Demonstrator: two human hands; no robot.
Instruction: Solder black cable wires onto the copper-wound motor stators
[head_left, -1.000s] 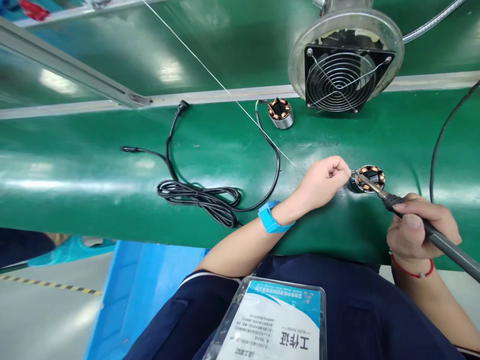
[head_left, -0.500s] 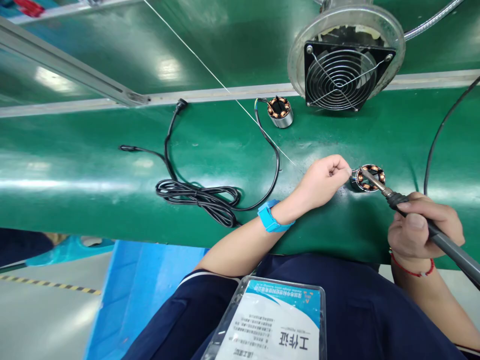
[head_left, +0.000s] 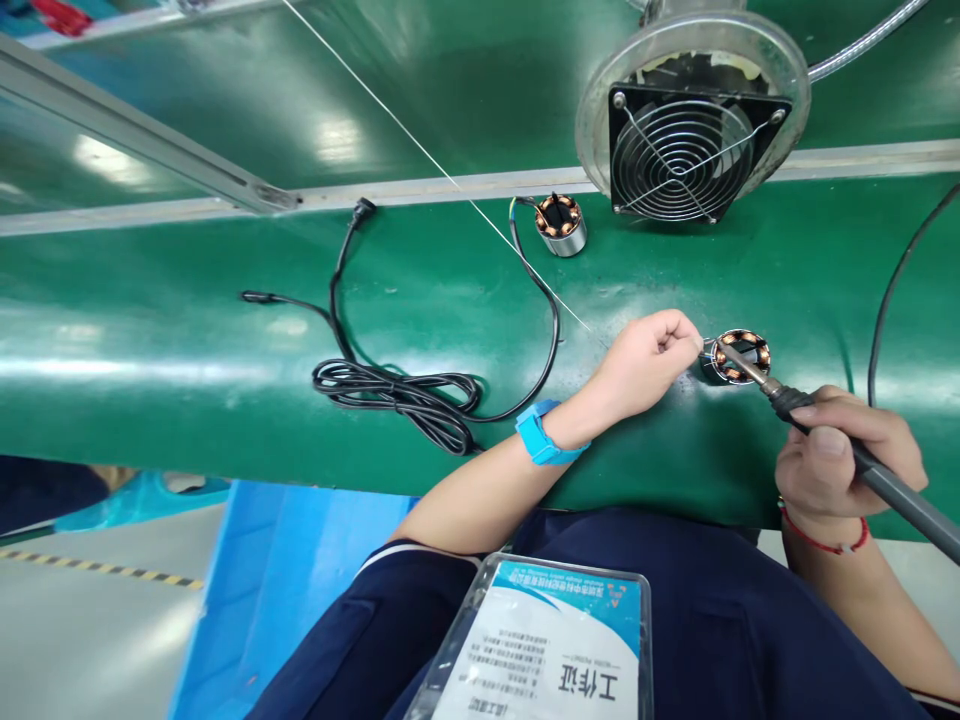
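My right hand (head_left: 847,455) grips a soldering iron (head_left: 896,490) by its grey handle. The iron's metal tip reaches down to the left edge of a motor stator (head_left: 759,352) with copper windings. My left hand (head_left: 649,362) is closed in a pinch at the stator's left side, with a thin wire at its fingertips. Just how that wire runs inside the fingers is hidden. A blue strap (head_left: 541,432) circles my left wrist. Further back stands a second stator (head_left: 564,236), its leads joined to a black cable (head_left: 553,330).
The cable lies in a tied coil (head_left: 397,388) on the green bench (head_left: 187,400). A round-bodied fan (head_left: 679,160) overhangs the back right. A thin pale strand (head_left: 405,125) slants down towards my left forearm. A blue bin (head_left: 277,590) sits below the bench's front edge.
The iron's tip has shifted very slightly at the stator's left edge. The black cord at the right has swung to the right. My left hand stays in place.
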